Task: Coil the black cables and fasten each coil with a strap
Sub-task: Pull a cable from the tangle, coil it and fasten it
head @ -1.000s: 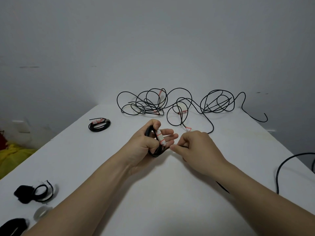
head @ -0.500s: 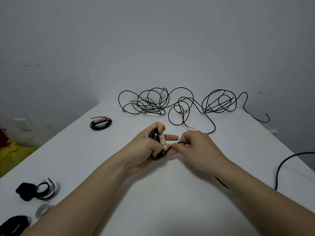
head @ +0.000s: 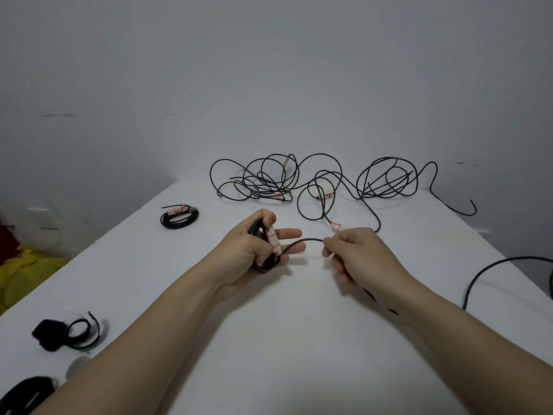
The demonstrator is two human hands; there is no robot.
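Cable coil (head: 262,268) gripped in left hand (head: 242,253); right hand (head: 359,253) pinches its loose strand (head: 305,240).

Loose tangled black cables (head: 260,181) lie at the white table's (head: 299,339) far edge, a small tied black cable coil (head: 179,218) left of them, looped black fabric straps (head: 68,333) near-left. Mid-table, the left hand's (head: 254,244) half-wound black coil (head: 263,266) trails a free strand (head: 308,240) rightward into the right hand (head: 356,253).

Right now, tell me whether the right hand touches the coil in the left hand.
Apart. Head view: white table shows between the right hand and the coil the left hand grips; only a cable strand bridges them.
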